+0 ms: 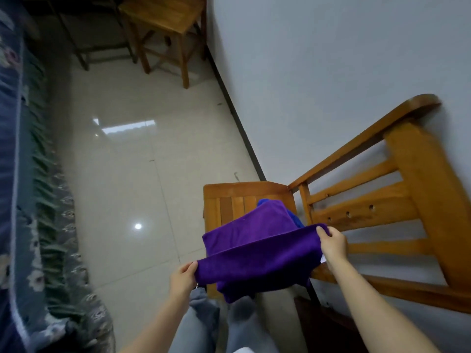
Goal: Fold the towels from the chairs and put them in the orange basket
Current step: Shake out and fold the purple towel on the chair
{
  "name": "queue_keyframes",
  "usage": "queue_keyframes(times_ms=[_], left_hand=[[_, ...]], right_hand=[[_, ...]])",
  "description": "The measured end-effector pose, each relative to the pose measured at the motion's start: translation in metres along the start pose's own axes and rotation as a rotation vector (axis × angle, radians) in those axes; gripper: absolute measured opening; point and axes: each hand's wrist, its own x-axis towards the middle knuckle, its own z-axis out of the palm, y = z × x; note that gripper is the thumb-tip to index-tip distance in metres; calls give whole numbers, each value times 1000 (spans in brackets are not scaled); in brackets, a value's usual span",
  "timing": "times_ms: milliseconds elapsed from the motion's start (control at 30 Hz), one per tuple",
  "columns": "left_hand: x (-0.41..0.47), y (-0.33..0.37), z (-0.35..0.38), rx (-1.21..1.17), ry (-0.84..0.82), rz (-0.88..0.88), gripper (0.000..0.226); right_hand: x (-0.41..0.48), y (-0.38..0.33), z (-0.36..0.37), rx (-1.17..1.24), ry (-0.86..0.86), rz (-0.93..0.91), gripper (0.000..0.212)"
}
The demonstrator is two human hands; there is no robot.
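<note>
Purple towel (pixel 257 261) in left hand (pixel 182 276) and right hand (pixel 332 244), over wooden chair (pixel 229 197).

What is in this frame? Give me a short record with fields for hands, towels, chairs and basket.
left hand: pinches one corner of the purple towel
right hand: pinches the other corner of the same edge
purple towel: one edge stretched between both hands, far part lying on the wooden chair seat
blue towel: on the seat, mostly hidden under the purple one
wooden chair: beside the wall
second wooden seat: farther back along the wall
orange basket: not in view
</note>
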Motion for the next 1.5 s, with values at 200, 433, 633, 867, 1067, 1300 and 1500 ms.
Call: queue_keyframes(times_ms=[200, 433, 633, 867, 1067, 1300, 1500], left_hand=[[53, -12, 20, -144, 155, -28, 18], [122, -10, 45, -213, 213, -26, 14], [179, -25, 61, -161, 209, -81, 24], [183, -21, 71, -54, 72, -134, 25], [182, -12, 76, 76, 119, -57, 24], [175, -13, 82, 110, 220, -11, 25], [163, -5, 62, 31, 140, -14, 19]], right_hand=[[64, -4, 47, -74, -30, -89, 18], [129, 9, 104, -107, -5, -131, 18], [199, 14, 149, -142, -108, -86, 13], [223, 30, 163, -104, -214, 103, 16], [222, 18, 165, -54, -329, 171, 20], [213, 11, 163, 12, -257, 140, 19], [203, 6, 138, 141, -307, 149, 18]])
